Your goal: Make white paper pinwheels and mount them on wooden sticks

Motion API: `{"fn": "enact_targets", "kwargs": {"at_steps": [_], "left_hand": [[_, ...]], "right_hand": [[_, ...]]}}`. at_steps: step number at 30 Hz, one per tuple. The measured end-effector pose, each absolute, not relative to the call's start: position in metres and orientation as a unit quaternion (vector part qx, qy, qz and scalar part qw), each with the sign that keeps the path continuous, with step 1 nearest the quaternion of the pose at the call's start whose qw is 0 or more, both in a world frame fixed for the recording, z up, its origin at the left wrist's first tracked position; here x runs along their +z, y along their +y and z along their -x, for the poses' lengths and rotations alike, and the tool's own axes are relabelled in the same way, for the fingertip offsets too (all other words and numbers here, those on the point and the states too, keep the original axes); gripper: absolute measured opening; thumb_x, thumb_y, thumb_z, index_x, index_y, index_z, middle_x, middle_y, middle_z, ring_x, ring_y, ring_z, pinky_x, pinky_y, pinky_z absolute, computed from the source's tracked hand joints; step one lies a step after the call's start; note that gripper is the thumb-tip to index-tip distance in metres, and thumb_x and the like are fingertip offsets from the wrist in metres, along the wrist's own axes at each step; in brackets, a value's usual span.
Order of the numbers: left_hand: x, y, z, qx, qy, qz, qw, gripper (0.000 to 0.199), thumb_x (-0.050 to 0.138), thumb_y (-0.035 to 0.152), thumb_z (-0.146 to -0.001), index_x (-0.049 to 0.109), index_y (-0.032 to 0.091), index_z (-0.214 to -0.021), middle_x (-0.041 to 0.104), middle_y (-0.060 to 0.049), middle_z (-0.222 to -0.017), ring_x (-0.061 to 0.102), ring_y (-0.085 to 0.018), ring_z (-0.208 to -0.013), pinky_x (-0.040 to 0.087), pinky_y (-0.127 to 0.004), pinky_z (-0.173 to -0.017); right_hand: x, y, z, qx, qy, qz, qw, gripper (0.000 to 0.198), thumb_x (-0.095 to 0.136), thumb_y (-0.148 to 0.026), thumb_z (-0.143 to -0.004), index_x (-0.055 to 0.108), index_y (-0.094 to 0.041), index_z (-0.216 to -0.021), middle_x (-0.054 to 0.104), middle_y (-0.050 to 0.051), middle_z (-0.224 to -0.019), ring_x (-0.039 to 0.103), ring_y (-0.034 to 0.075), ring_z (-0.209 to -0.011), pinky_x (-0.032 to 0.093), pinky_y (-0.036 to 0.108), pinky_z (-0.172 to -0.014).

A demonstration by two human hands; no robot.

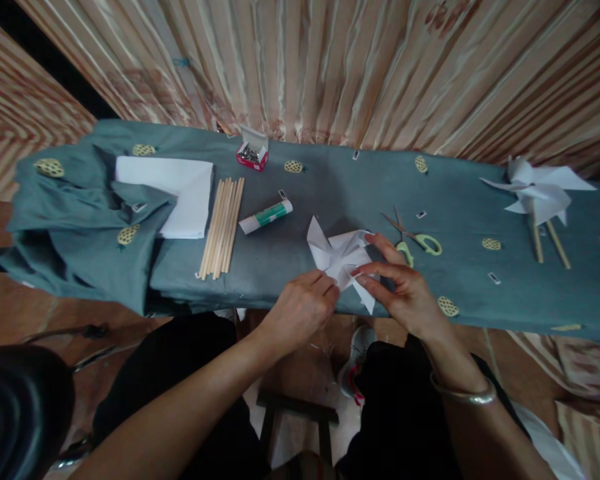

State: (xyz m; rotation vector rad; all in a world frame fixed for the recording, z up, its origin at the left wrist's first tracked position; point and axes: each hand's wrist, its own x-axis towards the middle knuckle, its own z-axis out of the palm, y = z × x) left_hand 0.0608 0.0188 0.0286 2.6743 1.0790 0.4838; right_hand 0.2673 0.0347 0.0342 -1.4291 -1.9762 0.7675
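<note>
Your left forearm (190,400) extends from near left; left hand (307,299) palm down, fingers curled. Your right forearm (453,360) extends from near right; right hand (411,293): thumb and one finger pinched, another reaching farther out. Hands close, not touching.

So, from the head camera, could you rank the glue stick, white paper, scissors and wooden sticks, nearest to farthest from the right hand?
From the right hand:
1. Scissors: just beyond it, toward the curtain.
2. Glue stick: to its left.
3. Wooden sticks: farther left.
4. White paper: leftmost of the four.
</note>
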Motion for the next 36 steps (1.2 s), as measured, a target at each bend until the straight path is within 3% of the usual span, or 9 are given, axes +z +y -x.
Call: {"fn": "enact_targets", "kwargs": {"at_steps": [5,11,17,24,36], "left_hand": [[0.027,0.017,-0.060,0.163,0.378,-0.906,0.104,0.016,0.046,0.017,-0.094,0.060,0.011,-0.094,0.065,-0.008,-0.091,0.059,-0.021,-0.085,0.054,-0.034,-0.073],[0.026,0.016,-0.057,0.177,0.371,-0.905,0.106,0.031,0.046,0.014,-0.094,0.049,0.007,-0.124,0.066,-0.009,-0.098,0.062,-0.020,-0.089,0.055,-0.034,-0.075],[0.029,0.018,-0.059,0.171,0.370,-0.905,0.124,0.017,0.048,0.015,-0.093,0.061,0.008,-0.102,0.067,-0.009,-0.097,0.061,-0.021,-0.089,0.056,-0.033,-0.078],[0.029,0.017,-0.059,0.172,0.375,-0.903,0.117,0.018,0.047,0.015,-0.094,0.061,0.009,-0.103,0.066,-0.009,-0.095,0.061,-0.020,-0.087,0.056,-0.033,-0.076],[0.029,0.019,-0.059,0.181,0.370,-0.905,0.106,0.015,0.048,0.013,-0.093,0.061,0.008,-0.099,0.067,-0.009,-0.093,0.061,-0.020,-0.084,0.057,-0.032,-0.074]], "right_hand": [[0.029,0.037,-0.255,0.222,-0.750,0.545,0.302,0.013,0.058,-0.028,-0.086,0.069,-0.024,-0.081,0.050,0.005,-0.145,0.030,0.027,-0.144,0.028,0.054,-0.116],[0.025,0.035,-0.248,0.141,-0.767,0.558,0.282,0.012,0.058,-0.028,-0.086,0.068,-0.025,-0.081,0.046,0.001,-0.148,0.028,0.030,-0.144,0.031,0.057,-0.113],[0.023,0.032,-0.245,0.121,-0.775,0.565,0.255,0.011,0.055,-0.026,-0.088,0.064,-0.028,-0.083,0.042,-0.004,-0.149,0.027,0.026,-0.145,0.028,0.054,-0.116],[0.022,0.030,-0.244,0.105,-0.779,0.560,0.263,0.011,0.054,-0.028,-0.089,0.064,-0.024,-0.086,0.045,0.004,-0.148,0.029,0.027,-0.144,0.029,0.053,-0.115],[0.020,0.032,-0.242,0.122,-0.773,0.556,0.280,0.014,0.055,-0.025,-0.089,0.067,-0.032,-0.089,0.045,-0.005,-0.145,0.027,0.027,-0.145,0.029,0.056,-0.115]]}}
